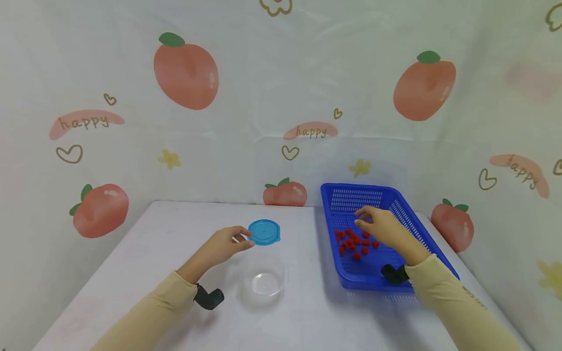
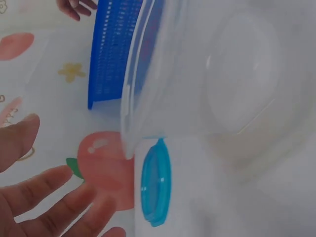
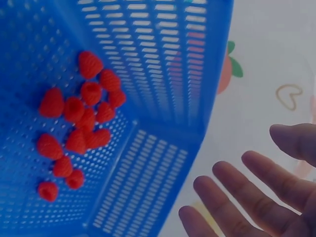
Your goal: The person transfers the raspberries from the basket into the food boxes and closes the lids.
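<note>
Your 1 o'clock: basket (image 1: 365, 283), smooth perforated plastic, low gloss | in it: raspberries (image 3: 85, 119), rough, bumpy, matt | your 12, nearer: bowl (image 1: 265, 283), clear glossy plastic | your 12, farther: lid (image 1: 264, 232), smooth translucent plastic | your sleeves (image 1: 147, 314): matt cloth

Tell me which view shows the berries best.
The right wrist view: the berries appear large and distinct there. The head view shows them small, in the basket; the left wrist view shows only a faint reddish blur, too unclear to confirm.
</note>
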